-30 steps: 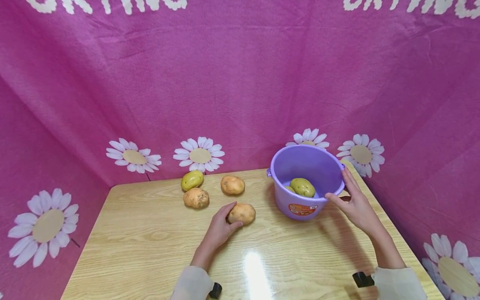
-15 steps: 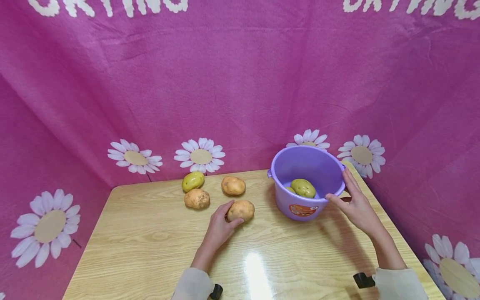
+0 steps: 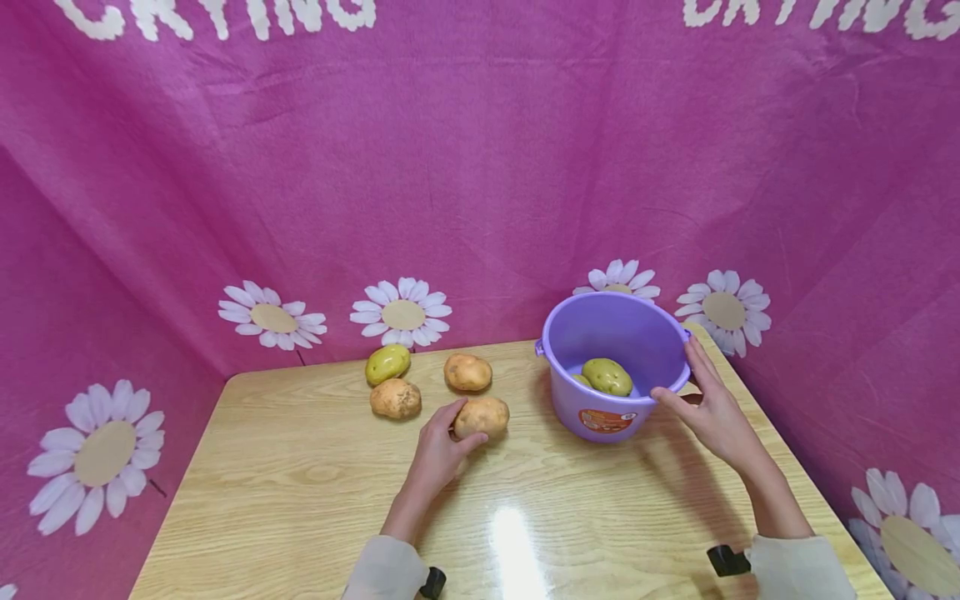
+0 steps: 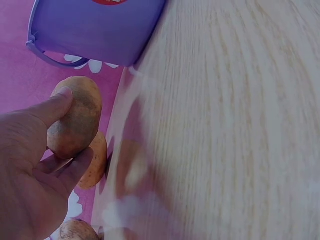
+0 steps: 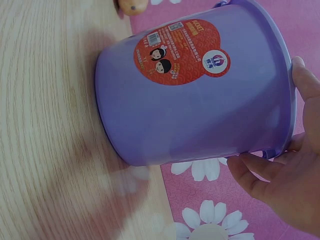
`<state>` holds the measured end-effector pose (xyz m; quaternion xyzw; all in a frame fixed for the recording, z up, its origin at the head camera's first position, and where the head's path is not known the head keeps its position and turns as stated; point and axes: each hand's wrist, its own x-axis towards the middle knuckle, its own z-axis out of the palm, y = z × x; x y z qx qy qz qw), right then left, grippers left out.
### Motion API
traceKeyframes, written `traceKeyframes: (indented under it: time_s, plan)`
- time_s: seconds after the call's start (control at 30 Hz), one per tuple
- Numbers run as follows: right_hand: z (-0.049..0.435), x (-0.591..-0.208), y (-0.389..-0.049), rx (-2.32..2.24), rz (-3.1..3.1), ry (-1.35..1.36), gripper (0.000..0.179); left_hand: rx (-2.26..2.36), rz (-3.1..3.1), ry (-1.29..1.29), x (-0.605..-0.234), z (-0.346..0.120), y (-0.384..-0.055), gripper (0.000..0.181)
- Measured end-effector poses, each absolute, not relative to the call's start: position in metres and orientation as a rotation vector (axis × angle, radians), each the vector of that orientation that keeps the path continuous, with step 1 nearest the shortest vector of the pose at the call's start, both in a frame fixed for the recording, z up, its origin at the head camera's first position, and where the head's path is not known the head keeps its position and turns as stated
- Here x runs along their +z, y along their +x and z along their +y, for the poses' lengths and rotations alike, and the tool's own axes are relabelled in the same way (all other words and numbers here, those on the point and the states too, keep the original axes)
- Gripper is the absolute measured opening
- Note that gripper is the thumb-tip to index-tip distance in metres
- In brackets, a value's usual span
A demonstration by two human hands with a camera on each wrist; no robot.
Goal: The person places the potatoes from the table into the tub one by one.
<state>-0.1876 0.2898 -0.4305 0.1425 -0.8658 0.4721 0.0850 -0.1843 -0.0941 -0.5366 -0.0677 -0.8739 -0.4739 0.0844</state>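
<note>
My left hand [image 3: 438,450] grips a light brown potato [image 3: 483,417] between thumb and fingers. In the left wrist view this potato [image 4: 77,120] is held up off the wooden table. A purple bucket [image 3: 566,392] stands to the right, its mouth tilted towards the head camera. My right hand [image 3: 716,417] holds the bucket's right rim, thumb on the near edge and fingers along the outside. Inside the bucket lies a green-skinned potato [image 3: 607,377], with part of another beside it. The right wrist view has the bucket's wall [image 5: 200,120] with an orange-red label.
Left of centre, a green-skinned potato [image 3: 387,364] and a brown potato [image 3: 395,398] lie close together. Another brown potato [image 3: 468,372] sits just behind the held one. A pink flowered cloth [image 3: 480,183] hangs behind and beside the wooden table [image 3: 300,475].
My left hand has raised the potato slightly off the table, shifting it a little up the picture. The right hand and the bucket stay where they were.
</note>
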Motion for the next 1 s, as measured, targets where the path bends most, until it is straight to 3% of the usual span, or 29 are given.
traceKeyframes:
  time_s: [0.57, 1.0]
  plan:
    - [0.291, -0.431, -0.188, 1.368, -2.611, 0.416, 0.086, -1.409, -2.598, -0.145, -0.515, -0.096, -0.185, 0.072]
    - [0.301, -0.455, -0.201, 1.337, -2.594, 0.410, 0.085, -1.377, -2.619, -0.124, -0.492, -0.098, -0.186, 0.072]
